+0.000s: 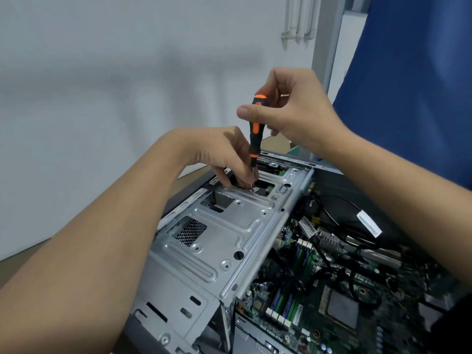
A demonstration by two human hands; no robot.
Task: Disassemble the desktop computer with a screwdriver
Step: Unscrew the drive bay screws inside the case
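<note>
Computer point(229, 238) lies open on table point(11, 270). L hand point(219, 152) pinches screwdriver point(256, 134) shaft low down, by screw point(251, 189) in metal cage. Driver near upright, tip on screw; R hand point(293, 108) wrapped round orange-black handle. Mobo point(332, 290) bare at right.

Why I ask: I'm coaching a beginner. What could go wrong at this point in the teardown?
1. The left hand pinches the screwdriver shaft right beside the screw; if the tip slips, it could jab those fingers.
2. Once loose, the screw could roll off the metal cage and drop onto the exposed motherboard beside it.
</note>
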